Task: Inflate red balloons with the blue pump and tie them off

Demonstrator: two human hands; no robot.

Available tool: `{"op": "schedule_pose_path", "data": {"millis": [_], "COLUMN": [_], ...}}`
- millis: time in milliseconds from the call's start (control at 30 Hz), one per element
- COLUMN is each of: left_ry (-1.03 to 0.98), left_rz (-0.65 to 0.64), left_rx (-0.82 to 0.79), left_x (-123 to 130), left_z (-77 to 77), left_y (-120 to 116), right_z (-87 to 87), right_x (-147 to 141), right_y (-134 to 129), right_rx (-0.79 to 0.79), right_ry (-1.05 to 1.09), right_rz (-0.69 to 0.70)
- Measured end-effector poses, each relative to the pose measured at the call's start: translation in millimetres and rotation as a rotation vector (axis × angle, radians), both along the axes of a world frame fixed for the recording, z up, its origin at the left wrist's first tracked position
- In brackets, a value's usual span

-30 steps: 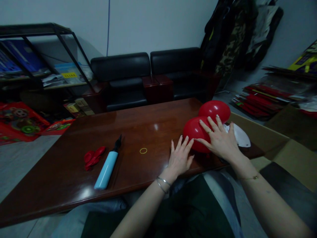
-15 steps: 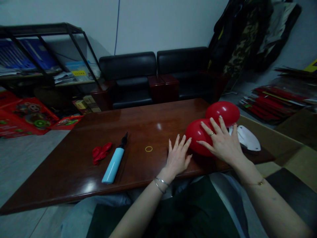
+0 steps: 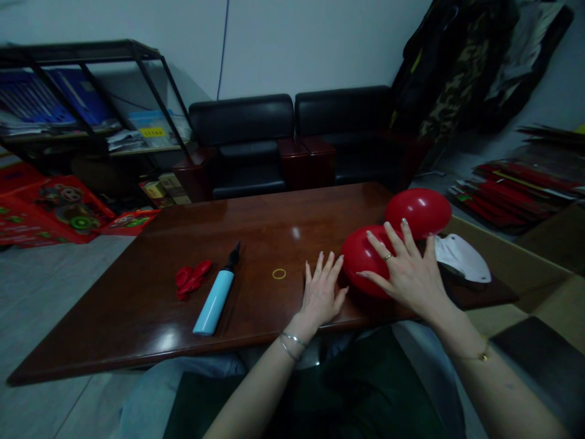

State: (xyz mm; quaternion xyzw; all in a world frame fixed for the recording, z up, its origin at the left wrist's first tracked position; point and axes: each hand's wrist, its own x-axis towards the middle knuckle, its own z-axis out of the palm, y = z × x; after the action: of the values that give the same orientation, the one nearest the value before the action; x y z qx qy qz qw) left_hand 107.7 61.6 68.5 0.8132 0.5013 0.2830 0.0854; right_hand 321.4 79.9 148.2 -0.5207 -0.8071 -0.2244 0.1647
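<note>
While the long, glossy dark-brown wooden table (image 3: 256, 244) is being viewed from above its near edge, two bare hands are being held over its right-hand part. The right hand (image 3: 406, 274) is being laid, palm down and with its fingers (image 3: 379, 242) spread wide, on the nearer round red inflated balloon (image 3: 361, 259), which is being kept on the tabletop near the front right corner. A second round red inflated balloon (image 3: 418, 210) is being seen just behind it, touching or very nearly touching the first, and the fingertips of the same hand are being brought close to it; whether contact is being made there cannot be told. The left hand (image 3: 320, 292) is being rested flat on the wood just left of the nearer balloon, its fingers (image 3: 317, 268) slightly fanned and nothing being pinched or gripped.

A white, flat, rounded object (image 3: 461, 259) is being partly hidden behind the right hand at the table's right end. A small yellow rubber ring (image 3: 278, 274) is being left lying near the left hand, apart from it. Further left, a light-blue cylindrical hand pump with a black nozzle (image 3: 216, 296) is being shown lying slantwise, and just beside it a little heap of limp red uninflated balloons (image 3: 191, 278). Two black leather armchairs (image 3: 292, 140) are being seen behind the table.
</note>
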Motion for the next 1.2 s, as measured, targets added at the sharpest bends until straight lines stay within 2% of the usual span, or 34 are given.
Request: {"op": "schedule_pose_path", "data": {"millis": [133,200,300,367,533,700,867,1033,1200], "left_ry": [-0.023,-0.053,-0.083,-0.087,-0.11,-0.112,-0.119,-0.118,-0.099], "left_rz": [0.012,0.014,-0.032,-0.086,-0.103,-0.143,-0.206,-0.212,-0.099], "left_rx": [-0.024,-0.077,-0.181,-0.221,-0.234,-0.257,-0.303,-0.281,-0.239], "left_x": [-2.2,-3.9,-4.8,-1.7,21.1,49.0,63.7,49.4,-0.3], "left_z": [1.0,1.1,0.0,-1.9,-10.9,-18.1,-17.3,-16.1,-7.8], "left_y": [-0.2,-0.3,-1.1,-1.6,0.6,2.3,-3.6,-10.2,-20.4], "right_z": [7.0,8.1,2.1,-5.2,-15.1,-8.0,-1.5,2.3,6.0], "right_x": [-8.2,-10.5,-7.4,-2.0,18.0,52.2,82.3,86.2,76.3], "right_y": [-7.1,-10.9,-12.8,-9.7,13.8,37.6,37.6,30.7,29.1], "right_rx": [0.0,-0.024,-0.096,-0.151,-0.2,-0.249,-0.232,-0.166,-0.108], "right_ry": [0.003,0.043,0.148,0.183,0.097,0.008,-0.069,-0.057,-0.072], "right_rz": [-0.004,-0.049,-0.124,-0.116,0.013,0.116,0.108,0.079,0.045]}}
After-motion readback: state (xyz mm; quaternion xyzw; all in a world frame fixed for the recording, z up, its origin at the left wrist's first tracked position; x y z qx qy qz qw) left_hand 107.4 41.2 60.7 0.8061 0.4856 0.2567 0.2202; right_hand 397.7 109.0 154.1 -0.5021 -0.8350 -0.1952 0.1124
